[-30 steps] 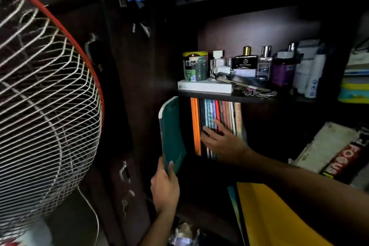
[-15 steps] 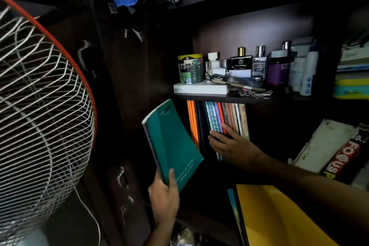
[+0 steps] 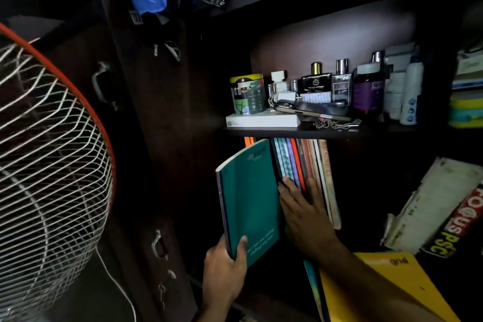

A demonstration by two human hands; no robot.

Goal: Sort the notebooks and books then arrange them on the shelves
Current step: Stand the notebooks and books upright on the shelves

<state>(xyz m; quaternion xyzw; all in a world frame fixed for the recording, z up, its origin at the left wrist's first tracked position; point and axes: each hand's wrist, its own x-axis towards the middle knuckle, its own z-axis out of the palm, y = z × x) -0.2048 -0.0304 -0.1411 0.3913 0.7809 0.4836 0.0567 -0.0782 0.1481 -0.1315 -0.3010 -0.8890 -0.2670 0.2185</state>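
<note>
My left hand (image 3: pixel 224 272) grips the bottom corner of a teal notebook (image 3: pixel 248 201), held upright in front of the lower shelf opening. It overlaps the left end of a row of upright notebooks (image 3: pixel 300 162) standing under the shelf board (image 3: pixel 287 133). My right hand (image 3: pixel 300 206) lies flat against the spines of that row, fingers straight, right beside the teal cover. A yellow notebook (image 3: pixel 384 287) sits under my right forearm at the lower right, with a thin blue-edged one against its left side.
A fan with a white grille and red rim (image 3: pixel 52 165) fills the left side. Perfume bottles, a tin (image 3: pixel 247 94), a white box and a phone crowd the shelf above. A thick "FOCUS PSC" book (image 3: pixel 441 217) leans at the right. Clothes hang overhead.
The teal notebook has swung from edge-on at the left to upright and moved right, against the row. My right hand slid slightly right along the spines.
</note>
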